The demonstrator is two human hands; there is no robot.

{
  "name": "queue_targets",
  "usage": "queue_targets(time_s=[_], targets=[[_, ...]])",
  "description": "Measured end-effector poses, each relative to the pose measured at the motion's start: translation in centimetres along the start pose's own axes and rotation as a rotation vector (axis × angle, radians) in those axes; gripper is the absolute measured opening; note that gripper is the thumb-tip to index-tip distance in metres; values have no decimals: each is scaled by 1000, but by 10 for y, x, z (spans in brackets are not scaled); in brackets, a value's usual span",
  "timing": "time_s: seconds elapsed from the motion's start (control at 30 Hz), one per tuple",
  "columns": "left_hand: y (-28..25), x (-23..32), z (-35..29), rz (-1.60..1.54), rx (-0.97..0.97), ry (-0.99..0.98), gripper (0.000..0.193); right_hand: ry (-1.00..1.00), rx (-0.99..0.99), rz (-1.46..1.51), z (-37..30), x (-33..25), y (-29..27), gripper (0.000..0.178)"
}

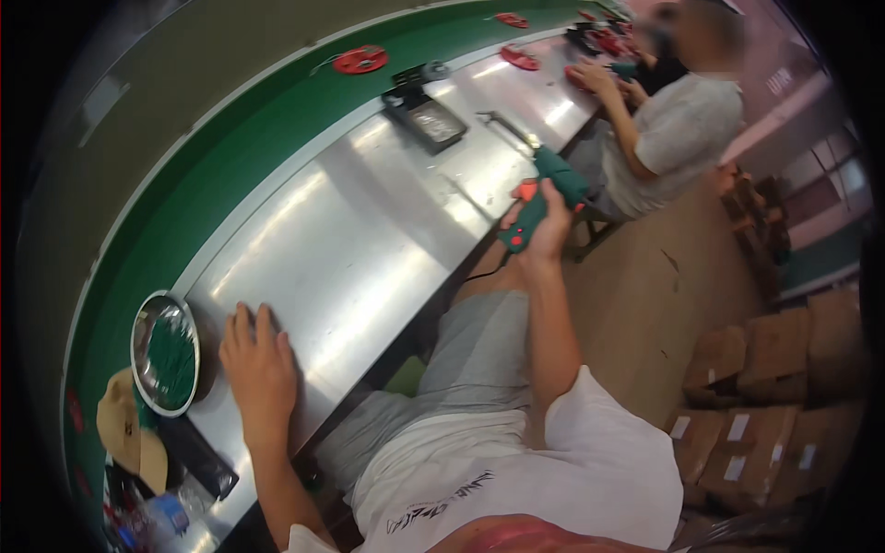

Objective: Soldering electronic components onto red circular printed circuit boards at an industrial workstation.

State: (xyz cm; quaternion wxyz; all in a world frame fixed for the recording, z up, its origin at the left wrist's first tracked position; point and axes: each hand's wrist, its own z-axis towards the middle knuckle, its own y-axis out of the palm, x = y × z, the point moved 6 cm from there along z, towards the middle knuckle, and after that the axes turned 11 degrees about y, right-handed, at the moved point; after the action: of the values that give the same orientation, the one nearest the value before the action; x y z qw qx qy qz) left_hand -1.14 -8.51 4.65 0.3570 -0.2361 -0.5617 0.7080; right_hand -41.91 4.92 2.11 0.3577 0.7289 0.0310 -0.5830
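My right hand (546, 226) is wrapped round the handle of a green corded power tool (559, 177) with a pistol grip, an orange-red trigger and red buttons. Its slim metal front end points away to the upper left, above the far part of the bench; I cannot make out its exact kind. My left hand (258, 355) lies palm down on the metal workbench (323, 244), fingers spread and holding nothing. Left of it stands a round steel bowl (195, 387) filled with thin green pieces too small to name.
A black tray-like device (433, 124) stands at the bench's back edge. Red oval parts (360, 60) lie on the green strip behind. A tan cap (129, 429), a black case (210, 461) and a plastic bottle (166, 518) are at left. A co-worker (687, 129) sits beyond; cardboard boxes (751, 442) are stacked right.
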Motion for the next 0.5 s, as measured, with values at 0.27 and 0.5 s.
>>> queue_targets(time_s=[0.27, 0.5], targets=[[1, -5, -9, 82, -39, -31, 41, -2, -77, 25, 36, -8, 17, 34], [3, -4, -7, 97, -58, -30, 41, -65, -80, 198, 87, -4, 9, 35]])
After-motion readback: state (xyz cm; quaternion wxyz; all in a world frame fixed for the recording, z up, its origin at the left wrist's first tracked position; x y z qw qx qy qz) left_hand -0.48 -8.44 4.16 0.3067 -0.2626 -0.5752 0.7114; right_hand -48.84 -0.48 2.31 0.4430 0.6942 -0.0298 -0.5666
